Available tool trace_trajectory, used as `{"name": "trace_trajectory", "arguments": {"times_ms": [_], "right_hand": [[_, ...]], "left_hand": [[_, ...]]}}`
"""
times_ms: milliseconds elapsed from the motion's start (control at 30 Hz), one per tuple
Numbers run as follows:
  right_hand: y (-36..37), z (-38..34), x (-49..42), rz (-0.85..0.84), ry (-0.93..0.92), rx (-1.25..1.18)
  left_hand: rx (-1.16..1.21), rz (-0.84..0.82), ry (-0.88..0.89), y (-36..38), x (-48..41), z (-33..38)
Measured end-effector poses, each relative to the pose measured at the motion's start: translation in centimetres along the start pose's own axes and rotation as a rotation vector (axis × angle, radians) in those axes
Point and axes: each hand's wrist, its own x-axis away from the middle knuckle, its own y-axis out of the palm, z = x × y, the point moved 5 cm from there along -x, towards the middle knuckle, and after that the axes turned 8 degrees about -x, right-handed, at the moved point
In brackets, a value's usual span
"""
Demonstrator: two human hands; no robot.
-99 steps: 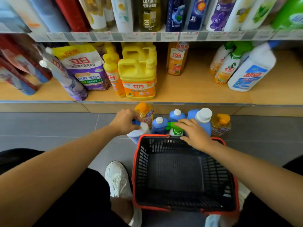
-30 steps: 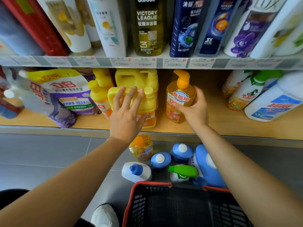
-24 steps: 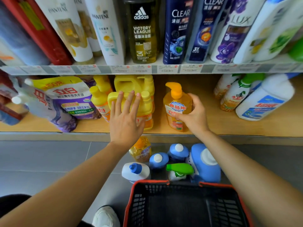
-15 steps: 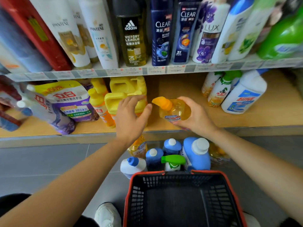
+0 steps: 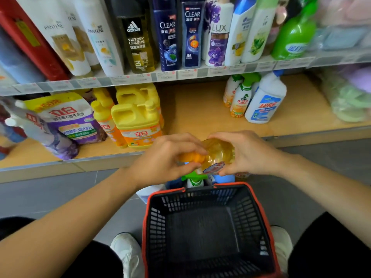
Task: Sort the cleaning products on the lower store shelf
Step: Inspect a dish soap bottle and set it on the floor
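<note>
Head view shows a basket [image 5: 166,194] down by the feet. Just past it, both hands hold one bottle [image 5: 218,151] up over other bottles [image 5: 193,178] on the floor. It lies on its side, long way left to right. Its orange pump [image 5: 192,157] points left, and the left hand [image 5: 160,159] curls its fingers round it. The right hand [image 5: 249,155] wraps the fat end. Both hands are just as near. Farther back is the shelf [image 5: 200,117], with a bare gap beside the yellow jugs [image 5: 136,125] where the bottle could go.

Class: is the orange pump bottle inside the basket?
No, the left hand and right hand hold the pump bottle beyond the basket.
</note>
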Motion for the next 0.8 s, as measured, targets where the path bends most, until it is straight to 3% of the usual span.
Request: {"name": "trace_trajectory", "arguments": {"times_ms": [100, 267, 500, 600, 800], "right_hand": [[0.1, 0.6, 1.0, -0.034, 0.084, -0.171], [-0.1, 0.6, 1.6, -0.094, 0.142, -0.711], [2.1, -1.1, 1.7, -0.241, 0.151, -1.215], [2.2, -1.1, 1.7, -0.214, 0.177, -1.259], [1.9, -0.6, 1.8, -0.033, 0.244, -1.121]], "left_hand": [[0.132, 0.014, -0.030, 0.2, -0.2, 0.7], [0.629, 0.092, -0.292, 0.2, -0.9, 0.0], [1.157, 0.004, -0.381, 0.9, -2.2, 1.3], [1.125, 0.104, -0.423, 0.8, -2.3, 1.5], [0.900, 0.442, -0.538, 0.4, -1.6, 1.0]]}}
